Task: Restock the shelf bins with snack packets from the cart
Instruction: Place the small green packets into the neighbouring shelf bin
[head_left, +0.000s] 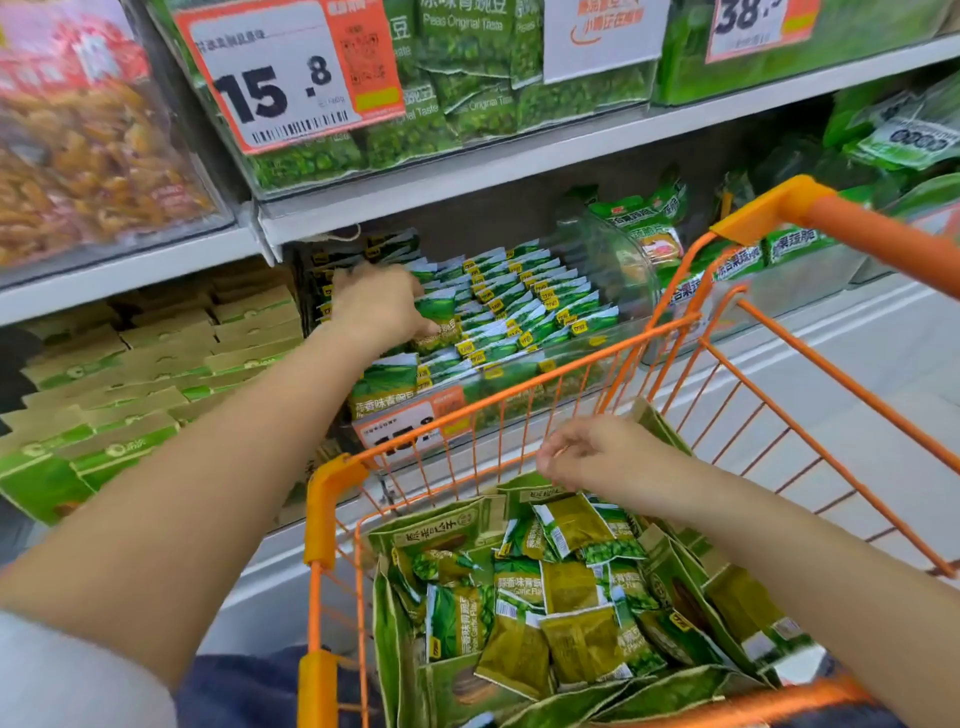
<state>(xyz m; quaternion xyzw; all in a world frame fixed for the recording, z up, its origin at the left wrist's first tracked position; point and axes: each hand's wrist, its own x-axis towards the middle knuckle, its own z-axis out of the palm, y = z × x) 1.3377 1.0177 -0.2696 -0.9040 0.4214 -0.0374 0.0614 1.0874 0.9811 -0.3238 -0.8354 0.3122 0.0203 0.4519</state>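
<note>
- right hand (602, 457) hovers over the cart (332, 519), fingers loosely curled, holding nothing; loose snack packets (561, 587) lie heaped below it.
- left hand (382, 306) reaches into the shelf bin (613, 332), gripping one packet (439, 325) among the rows; a careless push could topple those neat rows.

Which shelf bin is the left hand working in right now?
The clear middle-shelf bin of small green packets, directly behind the cart's front rail. The left hand rests on its packets; the other bins go untouched.
</note>
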